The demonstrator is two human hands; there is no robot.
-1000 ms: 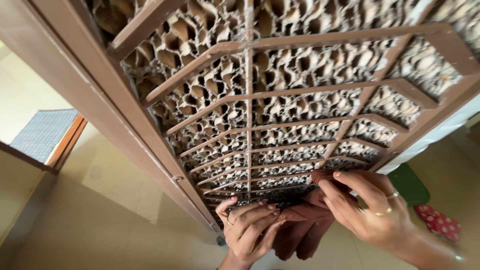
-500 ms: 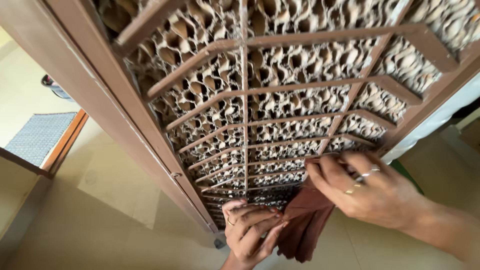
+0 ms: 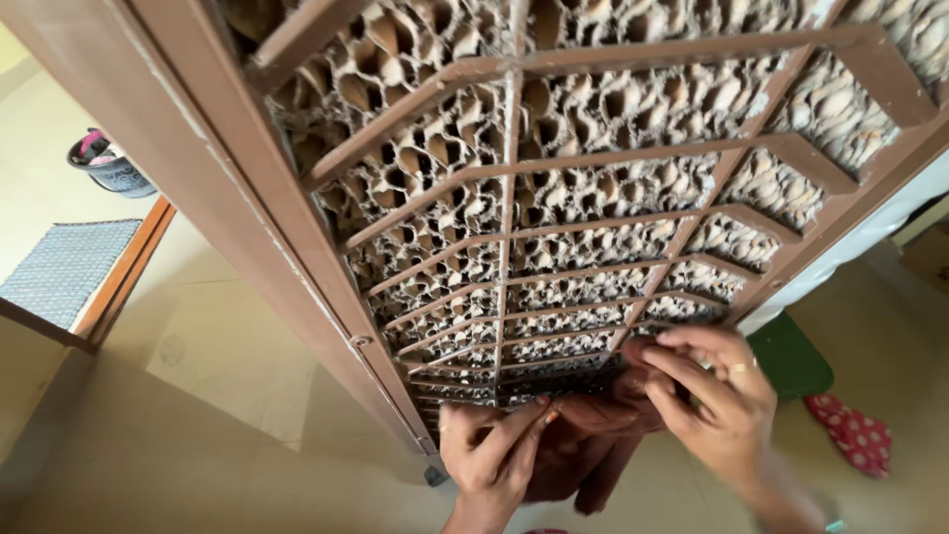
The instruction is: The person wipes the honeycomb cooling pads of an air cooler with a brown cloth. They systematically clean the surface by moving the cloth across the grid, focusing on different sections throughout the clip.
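Note:
A brown slatted frame [image 3: 514, 247] filled with tan honeycomb padding [image 3: 593, 188] stands upright in front of me. At its bottom edge hangs a dark reddish-brown cloth [image 3: 583, 450]. My left hand [image 3: 489, 450] grips the cloth's left part, fingers curled against the lowest slats. My right hand [image 3: 712, 400], with rings on its fingers, presses the cloth's upper right part against the frame's lower right corner. The cloth's lower end dangles between the two hands.
The floor is pale tile [image 3: 198, 396]. A woven grey mat [image 3: 64, 267] lies at the left beside a wooden threshold, with a dark bucket [image 3: 109, 163] beyond it. A green flat object [image 3: 791, 356] and a red patterned item [image 3: 855, 435] lie at the lower right.
My right hand has shifted along the frame's bottom edge and now pins the cloth at the lower right corner. The left hand stays on the cloth. The view has tilted slightly.

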